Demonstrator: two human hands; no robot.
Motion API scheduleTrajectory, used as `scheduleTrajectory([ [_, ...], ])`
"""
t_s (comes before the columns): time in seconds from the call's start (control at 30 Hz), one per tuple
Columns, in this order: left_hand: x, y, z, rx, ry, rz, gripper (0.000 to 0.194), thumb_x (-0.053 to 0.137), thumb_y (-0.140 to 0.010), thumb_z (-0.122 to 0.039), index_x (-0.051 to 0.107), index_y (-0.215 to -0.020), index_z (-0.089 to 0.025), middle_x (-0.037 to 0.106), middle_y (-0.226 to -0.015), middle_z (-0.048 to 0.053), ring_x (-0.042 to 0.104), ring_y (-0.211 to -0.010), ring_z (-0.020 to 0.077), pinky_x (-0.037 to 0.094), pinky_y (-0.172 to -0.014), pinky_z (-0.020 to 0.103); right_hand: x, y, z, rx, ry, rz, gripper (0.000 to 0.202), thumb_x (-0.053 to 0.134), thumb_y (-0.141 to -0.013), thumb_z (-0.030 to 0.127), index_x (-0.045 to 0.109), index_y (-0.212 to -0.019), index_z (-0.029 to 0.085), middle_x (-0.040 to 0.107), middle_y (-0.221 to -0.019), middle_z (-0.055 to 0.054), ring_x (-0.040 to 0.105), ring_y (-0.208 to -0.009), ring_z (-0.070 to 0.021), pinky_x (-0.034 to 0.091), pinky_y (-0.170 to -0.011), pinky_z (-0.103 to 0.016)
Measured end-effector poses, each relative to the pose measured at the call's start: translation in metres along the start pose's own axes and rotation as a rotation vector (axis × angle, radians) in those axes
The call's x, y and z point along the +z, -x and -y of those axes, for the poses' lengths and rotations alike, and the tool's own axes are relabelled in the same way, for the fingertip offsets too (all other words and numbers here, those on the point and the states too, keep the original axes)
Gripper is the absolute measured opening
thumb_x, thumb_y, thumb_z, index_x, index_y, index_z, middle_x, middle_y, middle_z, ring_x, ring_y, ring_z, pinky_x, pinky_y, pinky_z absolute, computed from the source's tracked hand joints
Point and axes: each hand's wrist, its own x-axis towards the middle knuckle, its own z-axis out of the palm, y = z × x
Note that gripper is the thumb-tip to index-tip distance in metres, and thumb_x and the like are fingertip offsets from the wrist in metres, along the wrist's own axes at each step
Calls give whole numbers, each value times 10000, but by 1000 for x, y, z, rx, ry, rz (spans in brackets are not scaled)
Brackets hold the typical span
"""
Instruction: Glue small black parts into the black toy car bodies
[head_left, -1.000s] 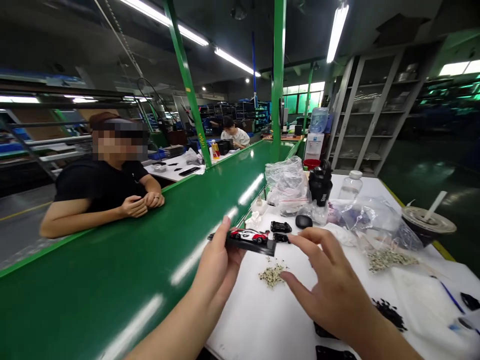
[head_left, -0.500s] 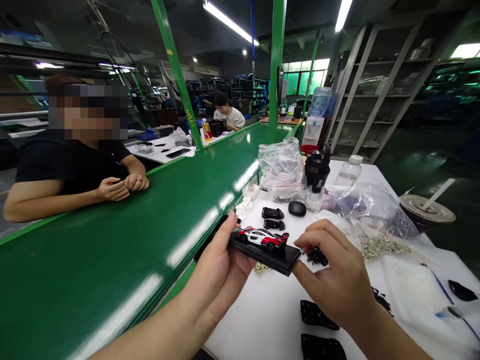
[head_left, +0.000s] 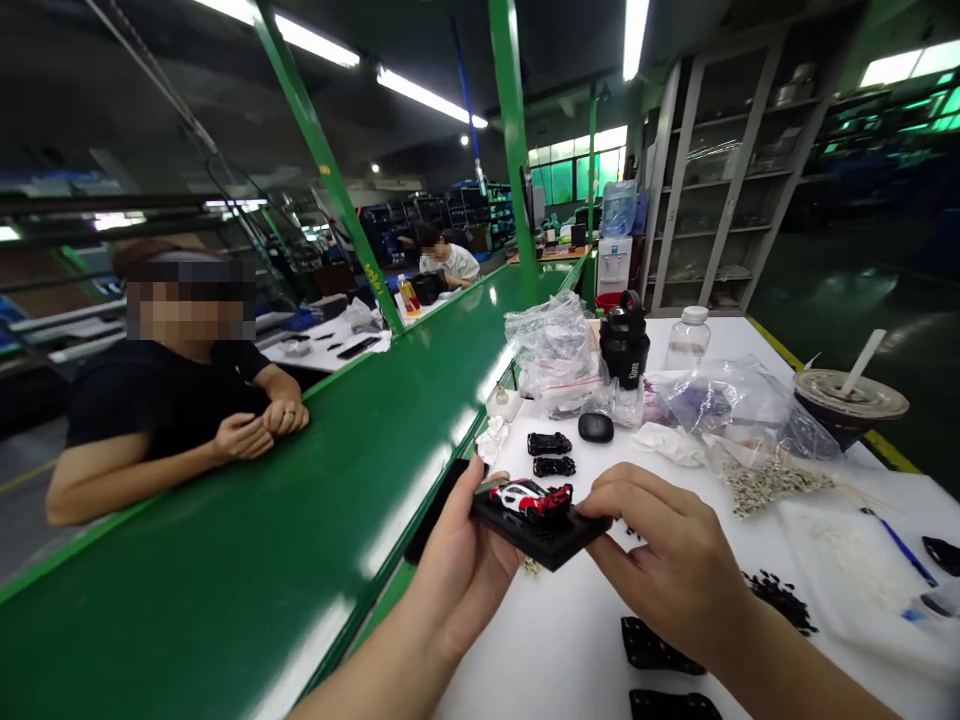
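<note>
A white and red model car (head_left: 529, 499) sits on a black rectangular display base (head_left: 553, 548), raised above the white table. My left hand (head_left: 461, 570) is closed on the left end of the base, thumb on top and fingers underneath. At the opposite end, my right hand (head_left: 667, 550) pinches the corner of the base between thumb and fingers. Behind the base lie two small black car chassis (head_left: 550, 443), one in front of the other. Black moulded parts (head_left: 660, 645) rest on the table below my right hand, partly cut off by the frame.
A green conveyor belt (head_left: 360, 460) runs along the left, with a person (head_left: 180, 400) leaning on its far edge. Plastic bags (head_left: 555, 350), a black flask (head_left: 624, 345), a clear bottle (head_left: 687, 338) and a lidded drink cup (head_left: 847, 400) stand behind. Small black pieces (head_left: 784, 600) lie right.
My view has turned, shifting the scene. The base now shows more of its top, and my right fingertips have come over its right corner.
</note>
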Motion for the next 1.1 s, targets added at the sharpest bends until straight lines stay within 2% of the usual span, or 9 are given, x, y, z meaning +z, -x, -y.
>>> scheduleTrajectory([
  [0.07, -7, -10, -1, 126, -99, 38, 251, 670, -858, -386, 653, -887, -137, 706, -907, 100, 692, -818, 227, 572, -769, 348, -5, 0, -4, -71, 64, 21, 213, 499, -876, -9, 588, -919, 180, 626, -798, -47, 597, -713, -176, 509, -632, -292],
  [0.17, -15, -20, -6, 506, -358, 108, 314, 798, -741, -328, 688, -984, -162, 689, -1106, 99, 625, -1079, 223, 505, -885, 260, -12, 1, -9, -127, 162, 73, 197, 498, -906, 14, 606, -923, 177, 649, -830, -65, 624, -745, -184, 524, -657, -291],
  [0.23, -19, -20, -12, 654, -552, 199, 378, 818, -720, -361, 706, -1025, -168, 666, -1197, 124, 563, -1200, 253, 462, -957, 256, -14, 4, -12, -143, 198, 110, 207, 484, -914, 18, 616, -906, 178, 652, -834, -66, 630, -745, -179, 520, -656, -281],
  [0.4, -27, -12, -27, 507, -916, 641, 439, 724, -815, -428, 676, -1167, -170, 590, -1334, 161, 487, -1301, 343, 347, -1118, 413, -11, 11, -14, -135, 147, 198, 224, 462, -915, 24, 617, -859, 175, 641, -801, -56, 610, -701, -167, 486, -619, -266],
  [0.5, -33, -18, -29, 476, -944, 835, 439, 714, -827, -413, 641, -1200, -193, 608, -1286, 142, 512, -1259, 329, 355, -1103, 449, -9, 13, -16, -84, 13, 215, 164, 503, -921, 55, 608, -867, 168, 646, -819, -58, 601, -701, -165, 483, -627, -267],
  [0.57, -37, -24, -27, 440, -903, 903, 437, 734, -814, -387, 629, -1197, -203, 647, -1185, 122, 572, -1162, 301, 418, -1033, 431, -8, 13, -17, -55, -58, 213, 125, 539, -916, 70, 602, -872, 169, 651, -822, -57, 601, -705, -165, 487, -637, -269],
  [0.67, -40, -28, -24, 373, -879, 910, 429, 763, -801, -344, 628, -1184, -207, 672, -1089, 98, 618, -1049, 251, 471, -929, 362, -7, 13, -18, -27, -117, 193, 112, 563, -898, 68, 600, -878, 172, 649, -802, -48, 597, -693, -160, 484, -632, -265],
  [0.87, -40, -31, -25, 327, -807, 916, 449, 781, -793, -288, 623, -1209, -223, 695, -1125, 92, 648, -1021, 220, 504, -867, 310, -10, 12, -16, -37, -141, 181, 133, 587, -856, 30, 612, -887, 156, 652, -812, -49, 599, -716, -151, 475, -641, -256],
  [1.1, -38, -33, -21, 298, -693, 874, 441, 826, -745, -282, 655, -1142, -198, 719, -1021, 75, 680, -902, 183, 526, -788, 259, -12, 8, -14, -48, -127, 163, 140, 590, -843, 10, 612, -871, 146, 647, -790, -45, 588, -708, -151, 471, -631, -260],
])
